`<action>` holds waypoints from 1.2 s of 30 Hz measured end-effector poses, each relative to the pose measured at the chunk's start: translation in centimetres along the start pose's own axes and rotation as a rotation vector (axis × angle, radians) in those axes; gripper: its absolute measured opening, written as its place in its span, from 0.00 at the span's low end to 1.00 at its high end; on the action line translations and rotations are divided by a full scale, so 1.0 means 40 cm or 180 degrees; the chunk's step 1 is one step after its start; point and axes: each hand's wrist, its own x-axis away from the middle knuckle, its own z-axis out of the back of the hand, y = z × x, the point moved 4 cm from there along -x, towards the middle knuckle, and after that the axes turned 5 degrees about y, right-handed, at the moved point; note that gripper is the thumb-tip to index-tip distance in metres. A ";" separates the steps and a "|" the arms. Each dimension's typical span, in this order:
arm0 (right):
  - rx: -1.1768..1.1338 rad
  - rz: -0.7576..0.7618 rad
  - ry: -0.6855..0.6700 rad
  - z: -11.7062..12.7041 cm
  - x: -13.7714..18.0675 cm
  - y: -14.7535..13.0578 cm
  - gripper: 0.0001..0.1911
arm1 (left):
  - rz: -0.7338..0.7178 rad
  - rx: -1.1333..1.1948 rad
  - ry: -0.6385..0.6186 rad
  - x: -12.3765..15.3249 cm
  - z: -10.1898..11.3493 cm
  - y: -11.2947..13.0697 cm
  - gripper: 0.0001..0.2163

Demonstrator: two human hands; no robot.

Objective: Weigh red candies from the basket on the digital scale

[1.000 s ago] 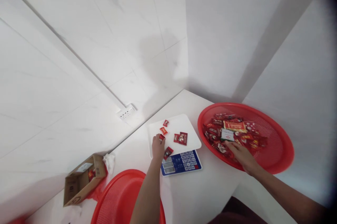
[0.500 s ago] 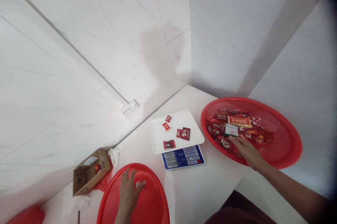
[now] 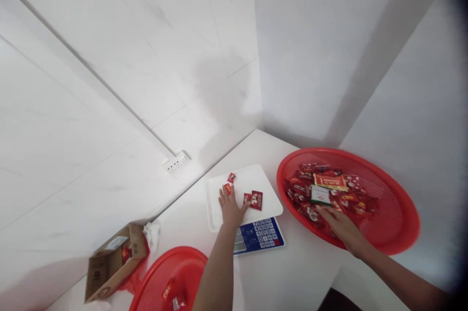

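My left hand (image 3: 231, 209) lies palm down over the white tray (image 3: 263, 170) of a digital scale (image 3: 262, 237), fingers spread. Its fingertips reach a small red candy (image 3: 227, 187), and the thumb is beside two red wrapped pieces (image 3: 253, 199). Another small red candy (image 3: 231, 177) sits just beyond the fingers. My right hand (image 3: 340, 225) rests in the right red basket (image 3: 398, 204), fingers stretched out over the wrapped sweets. Its fingertips are at the lower edge of a white and green packet (image 3: 321, 195); no grip on it shows.
Another red basket (image 3: 157, 272) with a few red packets stands at the lower left, partly behind my left forearm. Beyond it are an open cardboard box (image 3: 109, 272) and crumpled white tissue (image 3: 152, 234). A wall socket (image 3: 176, 162) sits above the table (image 3: 292, 267).
My left hand has moved up and right from above the left basket onto the scale tray. Red packets now show in that basket. My right hand has stayed in the right basket.
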 end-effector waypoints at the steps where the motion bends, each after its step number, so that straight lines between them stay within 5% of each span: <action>1: -0.0031 -0.0081 -0.0065 -0.001 0.000 0.001 0.22 | 0.0032 -0.0037 0.0078 -0.023 -0.006 0.002 0.37; 5: -0.0049 -0.0290 -0.0234 -0.006 -0.006 0.008 0.23 | 0.0016 -0.0130 0.0280 -0.106 -0.012 0.017 0.31; 10: -0.0059 -0.0186 -0.0222 -0.001 -0.007 -0.006 0.21 | -0.0076 -0.0118 -0.0078 -0.162 -0.023 0.058 0.28; 22: -0.0011 -0.0309 -0.0207 -0.004 -0.008 -0.007 0.21 | -0.1149 -0.0383 -0.0343 -0.020 -0.061 0.166 0.33; 36: 0.0371 -0.0082 -0.0161 -0.009 -0.013 0.002 0.22 | -0.0542 0.0305 0.0370 -0.088 -0.020 0.101 0.05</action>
